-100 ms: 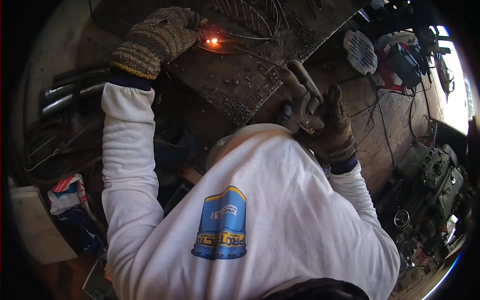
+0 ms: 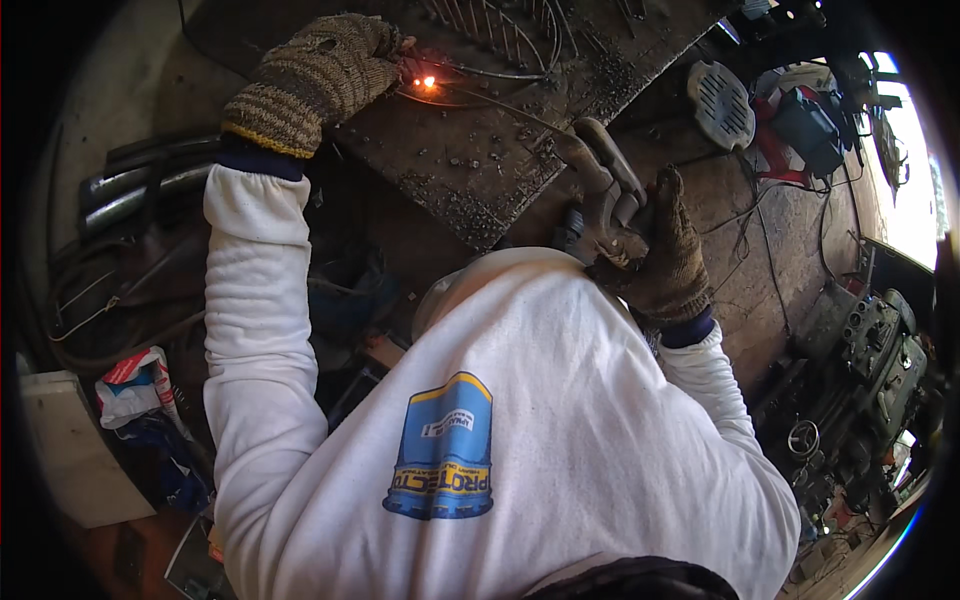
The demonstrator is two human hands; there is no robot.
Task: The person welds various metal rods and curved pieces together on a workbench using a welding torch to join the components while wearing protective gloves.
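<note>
My left hand [image 2: 325, 80], in a brown striped knit glove, is closed at the fingertips on the end of a thin curved metal rod [image 2: 500, 73] over a dark metal table. Just beside those fingertips a small orange-white spot [image 2: 428, 81] glows. My right hand [image 2: 668, 255], gloved as well, grips a welding electrode holder [image 2: 605, 180] just off the table's near edge. From its jaws a thin welding electrode [image 2: 515, 108] reaches left to the glowing spot. The glove hides part of the holder's handle.
The metal table [image 2: 440, 180] is strewn with dark grit, and bent rods [image 2: 490, 25] lie at its far side. A slotted oval plate [image 2: 720, 105], cables [image 2: 765, 240] and a greasy machine [image 2: 880, 350] stand to the right. Metal tubes [image 2: 130, 200] and a plastic bag [image 2: 140, 385] are on the left.
</note>
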